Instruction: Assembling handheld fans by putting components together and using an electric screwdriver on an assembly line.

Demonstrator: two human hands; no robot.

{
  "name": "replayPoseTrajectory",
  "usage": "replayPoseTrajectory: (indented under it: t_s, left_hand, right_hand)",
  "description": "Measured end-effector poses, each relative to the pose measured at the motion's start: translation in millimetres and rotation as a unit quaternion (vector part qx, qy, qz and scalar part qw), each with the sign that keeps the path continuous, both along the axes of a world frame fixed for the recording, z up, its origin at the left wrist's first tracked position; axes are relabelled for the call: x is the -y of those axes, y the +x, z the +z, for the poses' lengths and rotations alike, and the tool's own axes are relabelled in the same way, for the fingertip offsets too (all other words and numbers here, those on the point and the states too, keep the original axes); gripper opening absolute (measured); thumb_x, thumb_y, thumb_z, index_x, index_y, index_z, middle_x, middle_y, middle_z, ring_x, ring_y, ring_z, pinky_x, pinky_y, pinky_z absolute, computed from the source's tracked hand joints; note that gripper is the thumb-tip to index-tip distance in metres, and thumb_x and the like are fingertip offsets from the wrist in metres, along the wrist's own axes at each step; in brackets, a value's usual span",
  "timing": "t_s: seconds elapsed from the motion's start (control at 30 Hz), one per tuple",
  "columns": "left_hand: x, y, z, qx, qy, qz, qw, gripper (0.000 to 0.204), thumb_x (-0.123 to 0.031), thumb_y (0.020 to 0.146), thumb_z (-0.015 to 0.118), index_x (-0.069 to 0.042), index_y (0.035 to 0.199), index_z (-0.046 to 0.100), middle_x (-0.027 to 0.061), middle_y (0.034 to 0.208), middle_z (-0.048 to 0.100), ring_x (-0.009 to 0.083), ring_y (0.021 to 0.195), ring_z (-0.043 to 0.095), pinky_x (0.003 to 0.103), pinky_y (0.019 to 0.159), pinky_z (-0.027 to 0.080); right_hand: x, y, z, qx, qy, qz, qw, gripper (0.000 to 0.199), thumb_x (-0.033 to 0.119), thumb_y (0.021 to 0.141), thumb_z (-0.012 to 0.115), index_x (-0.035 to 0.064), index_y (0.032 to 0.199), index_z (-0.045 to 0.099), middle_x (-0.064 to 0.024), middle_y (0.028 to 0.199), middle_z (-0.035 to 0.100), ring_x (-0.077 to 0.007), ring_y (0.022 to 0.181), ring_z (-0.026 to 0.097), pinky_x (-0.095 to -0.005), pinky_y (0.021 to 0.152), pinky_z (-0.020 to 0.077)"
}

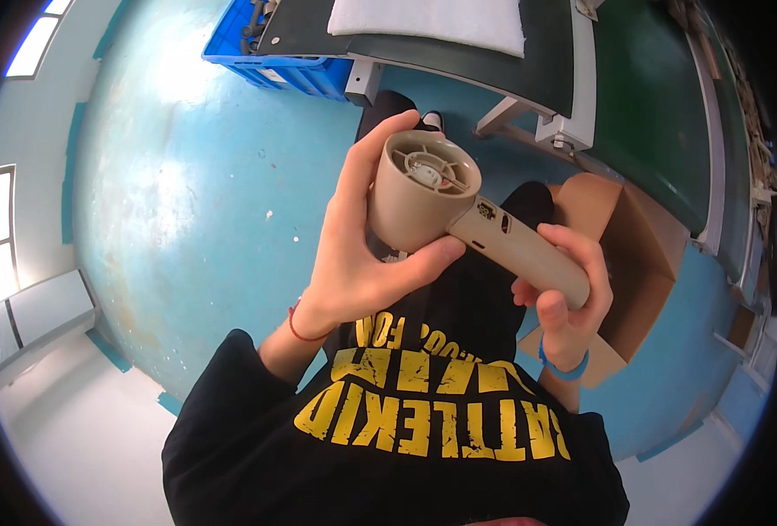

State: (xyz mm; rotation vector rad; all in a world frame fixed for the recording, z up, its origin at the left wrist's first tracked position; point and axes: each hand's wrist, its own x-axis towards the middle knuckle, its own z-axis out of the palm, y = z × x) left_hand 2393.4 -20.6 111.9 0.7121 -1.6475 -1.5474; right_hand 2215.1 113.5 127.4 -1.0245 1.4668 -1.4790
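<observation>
Above my lap I hold a beige handheld fan (pixel 415 212) with a round head and a thick straight handle (pixel 533 254). Its head is tilted up, showing a spoked grille (pixel 430 168) with a pale hub inside. My left hand (pixel 349 250) wraps round the head, with the thumb along its lower edge. At the end of the handle, my right hand (pixel 574 294) is closed with its fingers and thumb around it. Small dark openings sit on the handle near the head; one shows what looks like a bit of circuitry.
Ahead stands a dark-topped bench (pixel 459 54) with a white foam sheet (pixel 428 22) on it. A blue crate (pixel 296 74) holding dark parts is at its left. An open cardboard box (pixel 660 280) sits at my right, beside a green-surfaced table (pixel 656 114).
</observation>
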Motion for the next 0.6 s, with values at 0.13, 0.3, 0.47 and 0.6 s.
replayPoseTrajectory:
  t_s: [0.13, 0.3, 0.47, 0.6]
  left_hand:
    - [-1.0, -1.6, -0.1, -0.005, 0.003, -0.005, 1.000, 0.088, -0.013, 0.069, 0.075, -0.001, 0.143, 0.028, 0.0158, 0.130, 0.052, 0.0232, 0.118, 0.054, 0.035, 0.102, 0.042]
    - [-5.3, -4.7, -5.4, 0.023, 0.027, -0.021, 0.999, 0.089, -0.014, 0.071, 0.075, -0.004, 0.145, 0.026, 0.0160, 0.126, 0.054, 0.0235, 0.116, 0.055, 0.035, 0.098, 0.045]
    - [-6.9, -7.7, -4.1, -0.012, 0.220, -0.075, 0.972, 0.084, -0.023, 0.077, 0.073, -0.005, 0.145, 0.026, 0.0163, 0.125, 0.053, 0.0239, 0.109, 0.057, 0.033, 0.092, 0.048]
    - [-10.5, -12.5, -9.0, -0.079, 0.329, -0.127, 0.932, 0.076, -0.019, 0.084, 0.073, -0.010, 0.143, 0.026, 0.0104, 0.109, 0.055, 0.0167, 0.095, 0.058, 0.028, 0.074, 0.053]
  right_hand:
    - [-0.8, 2.2, -3.3, 0.003, 0.004, -0.003, 1.000, 0.066, 0.043, 0.083, 0.072, -0.0064, 0.122, 0.052, -0.0079, 0.086, 0.065, -0.0092, 0.067, 0.061, -0.0194, 0.060, 0.0470]
    - [-6.1, 0.9, -0.2, 0.021, 0.007, -0.009, 1.000, 0.073, 0.048, 0.081, 0.073, -0.0083, 0.122, 0.051, -0.0082, 0.085, 0.064, -0.0083, 0.060, 0.060, -0.0176, 0.054, 0.0453]
    - [-3.7, 9.5, 13.2, -0.052, 0.032, -0.017, 0.998, 0.096, 0.073, 0.075, 0.058, -0.0102, 0.121, 0.048, -0.0112, 0.086, 0.063, -0.0105, 0.053, 0.059, -0.0184, 0.047, 0.0436]
    - [0.9, 8.5, -5.9, -0.018, -0.152, 0.036, 0.988, 0.101, 0.069, 0.079, 0.056, -0.0165, 0.127, 0.035, -0.0196, 0.109, 0.060, -0.0126, 0.057, 0.062, -0.0204, 0.051, 0.0495]
